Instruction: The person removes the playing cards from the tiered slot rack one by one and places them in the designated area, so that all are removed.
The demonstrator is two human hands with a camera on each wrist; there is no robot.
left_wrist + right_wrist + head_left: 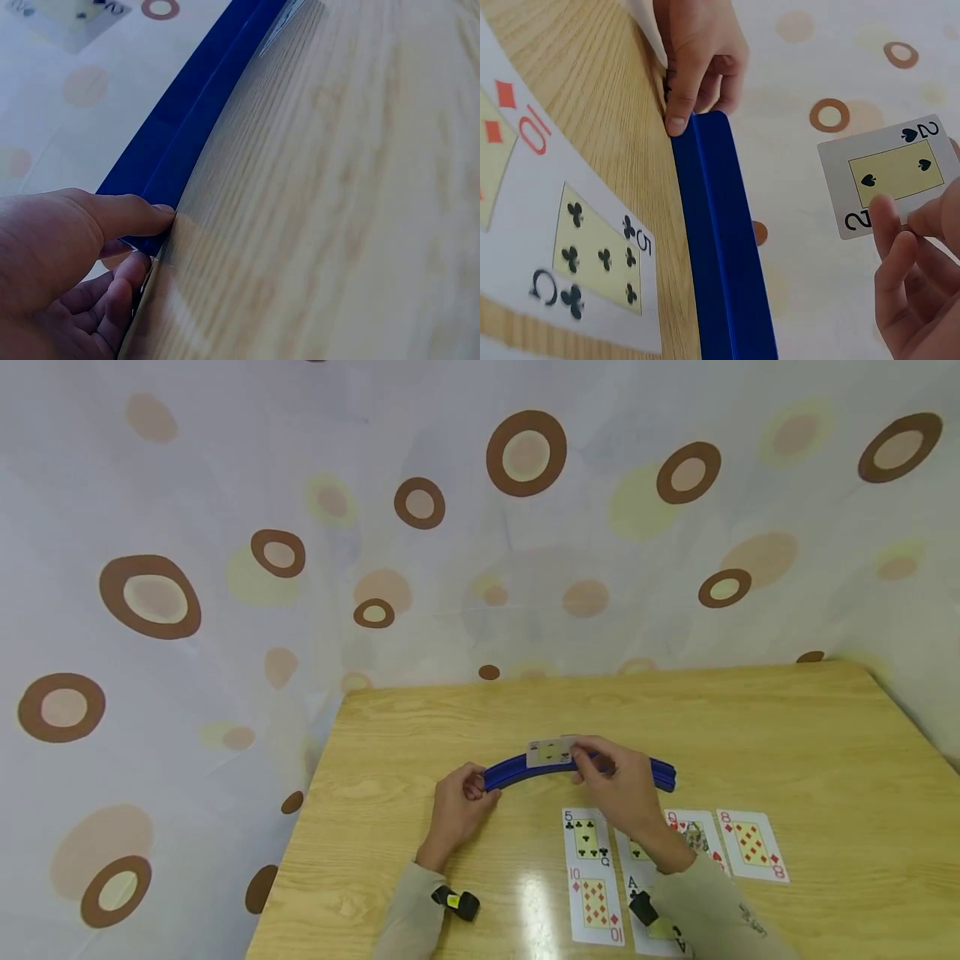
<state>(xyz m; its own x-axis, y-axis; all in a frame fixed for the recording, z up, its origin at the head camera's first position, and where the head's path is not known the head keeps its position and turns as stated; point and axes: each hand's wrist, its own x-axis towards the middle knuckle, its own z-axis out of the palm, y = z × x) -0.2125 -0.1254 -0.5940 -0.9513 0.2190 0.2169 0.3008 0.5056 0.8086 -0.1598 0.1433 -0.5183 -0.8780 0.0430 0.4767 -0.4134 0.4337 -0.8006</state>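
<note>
A curved blue card holder (510, 772) lies on the wooden table. My left hand (457, 802) pinches its left end between thumb and fingers, as the left wrist view also shows on the blue holder (187, 112). Above the holder, my right hand (621, 783) grips a two of spades (889, 176) by its edge, between thumb and fingers. In the head view this card (550, 752) overlaps the holder, while the right wrist view shows a gap between them. My right hand hides part of the holder's right half.
Face-up playing cards lie in front: a five of clubs (586, 837), a ten of diamonds (596, 902), a red queen (693, 835), an eight of diamonds (752, 845) and an ace (660, 931). My right arm partly covers some. A patterned wall covering (480, 552) stands behind the table.
</note>
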